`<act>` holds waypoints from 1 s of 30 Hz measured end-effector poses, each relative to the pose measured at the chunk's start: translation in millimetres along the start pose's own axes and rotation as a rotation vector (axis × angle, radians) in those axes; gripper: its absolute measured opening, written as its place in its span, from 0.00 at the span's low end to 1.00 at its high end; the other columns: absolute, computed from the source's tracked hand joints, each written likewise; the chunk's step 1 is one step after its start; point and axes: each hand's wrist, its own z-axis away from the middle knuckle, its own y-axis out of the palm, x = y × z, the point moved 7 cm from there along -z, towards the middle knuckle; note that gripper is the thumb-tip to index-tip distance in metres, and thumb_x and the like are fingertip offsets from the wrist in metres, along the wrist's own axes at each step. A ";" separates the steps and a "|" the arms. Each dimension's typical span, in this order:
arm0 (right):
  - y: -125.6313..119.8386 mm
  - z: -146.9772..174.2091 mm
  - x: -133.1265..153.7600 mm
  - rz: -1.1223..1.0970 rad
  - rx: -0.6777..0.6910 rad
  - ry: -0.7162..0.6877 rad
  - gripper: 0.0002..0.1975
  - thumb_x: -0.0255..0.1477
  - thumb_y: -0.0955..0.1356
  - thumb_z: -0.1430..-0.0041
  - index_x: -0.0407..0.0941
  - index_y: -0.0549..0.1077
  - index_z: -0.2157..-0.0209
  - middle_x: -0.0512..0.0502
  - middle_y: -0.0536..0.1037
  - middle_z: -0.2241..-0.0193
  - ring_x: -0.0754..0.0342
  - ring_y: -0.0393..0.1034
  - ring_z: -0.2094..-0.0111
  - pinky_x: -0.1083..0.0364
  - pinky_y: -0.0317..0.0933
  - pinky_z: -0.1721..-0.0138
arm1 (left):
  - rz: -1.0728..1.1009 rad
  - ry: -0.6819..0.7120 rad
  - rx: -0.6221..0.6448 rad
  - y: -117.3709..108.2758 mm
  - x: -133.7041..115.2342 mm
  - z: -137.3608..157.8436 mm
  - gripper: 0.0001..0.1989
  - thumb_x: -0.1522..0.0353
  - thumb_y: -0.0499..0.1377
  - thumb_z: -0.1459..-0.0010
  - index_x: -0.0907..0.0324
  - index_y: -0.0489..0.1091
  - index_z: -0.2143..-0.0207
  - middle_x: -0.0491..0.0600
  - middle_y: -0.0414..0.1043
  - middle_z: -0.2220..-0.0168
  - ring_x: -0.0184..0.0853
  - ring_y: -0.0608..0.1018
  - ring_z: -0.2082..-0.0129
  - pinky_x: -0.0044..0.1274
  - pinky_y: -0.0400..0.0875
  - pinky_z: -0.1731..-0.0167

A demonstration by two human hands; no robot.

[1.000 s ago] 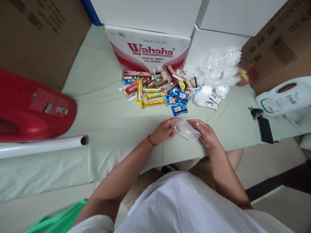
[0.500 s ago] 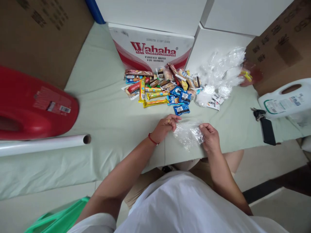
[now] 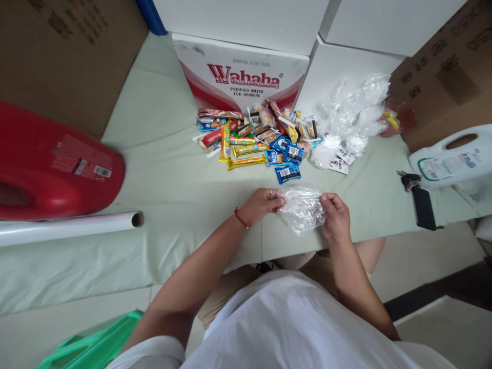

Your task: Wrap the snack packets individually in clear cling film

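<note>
A crinkled clear plastic bag is stretched between my two hands, just above the near part of the cloth-covered table. My left hand, with a red cord at the wrist, pinches the bag's left edge between thumb and fingers. On the other side my right hand grips its right edge, fingers curled in. Beyond the hands lies a heap of wrapped snacks: yellow-wrapped sticks, blue packets and brown bars. Beside the heap, to the right, sits a pile of crumpled clear plastic bags.
A Wahaha water carton stands behind the snacks. At left are a red jug and a white roll. A white bottle, keys and a black phone lie at right. A green bag is at lower left.
My left fingers, spread at the bag's top edge before, have closed into a pinch on its left side. The bag is now spread a little higher and wider between my hands.
</note>
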 end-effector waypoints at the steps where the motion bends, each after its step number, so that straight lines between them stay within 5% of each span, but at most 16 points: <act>1: -0.6 0.2 1.1 0.040 0.000 -0.005 0.17 0.44 0.77 0.46 0.47 0.75 0.64 0.54 0.71 0.72 0.57 0.61 0.72 0.56 0.57 0.68 | -0.050 0.012 0.011 -0.2 1.0 -0.4 0.24 0.54 0.76 0.54 0.62 0.75 0.65 0.45 0.73 0.73 0.27 0.71 0.76 0.22 0.68 0.73; 6: -1.3 24.1 43.7 0.448 -0.165 -0.423 0.11 0.39 0.73 0.37 0.49 0.76 0.58 0.46 0.75 0.58 0.55 0.62 0.70 0.52 0.62 0.64 | -0.063 0.071 -0.088 -6.4 1.3 -1.0 0.26 0.51 0.76 0.56 0.60 0.71 0.72 0.41 0.68 0.75 0.24 0.66 0.77 0.20 0.61 0.76; 10: 45.0 47.9 53.3 0.610 0.194 -0.616 0.11 0.39 0.74 0.37 0.52 0.78 0.55 0.43 0.79 0.57 0.46 0.69 0.60 0.46 0.66 0.56 | -0.001 0.125 -0.091 -2.9 -1.4 -1.8 0.27 0.48 0.74 0.53 0.60 0.70 0.72 0.42 0.67 0.75 0.26 0.67 0.76 0.21 0.62 0.74; 13: 71.3 53.5 40.0 0.619 0.393 -0.586 0.09 0.39 0.74 0.37 0.52 0.79 0.57 0.43 0.81 0.58 0.43 0.72 0.56 0.43 0.66 0.51 | 0.097 0.115 -0.090 -1.7 -1.2 -2.4 0.28 0.45 0.72 0.50 0.61 0.71 0.71 0.45 0.70 0.74 0.27 0.70 0.75 0.22 0.64 0.73; 16: 70.1 46.8 29.5 0.528 0.333 -0.481 0.07 0.37 0.70 0.32 0.51 0.79 0.63 0.46 0.80 0.64 0.48 0.72 0.63 0.47 0.66 0.56 | 0.134 0.085 -0.099 -4.0 -0.5 -2.9 0.30 0.42 0.70 0.50 0.62 0.73 0.69 0.47 0.72 0.74 0.29 0.73 0.75 0.23 0.65 0.73; 22: 34.6 26.0 16.8 0.149 0.166 -0.108 0.11 0.40 0.77 0.43 0.48 0.78 0.65 0.52 0.74 0.73 0.56 0.63 0.73 0.55 0.60 0.69 | -0.059 0.127 -0.096 -6.6 -7.2 -2.5 0.26 0.45 0.68 0.46 0.61 0.72 0.71 0.44 0.70 0.77 0.26 0.68 0.78 0.21 0.62 0.74; 30: -40.6 4.3 13.3 -0.245 -0.085 0.070 0.20 0.35 0.83 0.60 0.47 0.76 0.67 0.55 0.73 0.74 0.62 0.60 0.77 0.60 0.56 0.77 | 0.008 0.141 -0.124 -14.8 -24.4 5.5 0.23 0.50 0.69 0.47 0.60 0.69 0.72 0.45 0.70 0.74 0.25 0.67 0.78 0.20 0.59 0.76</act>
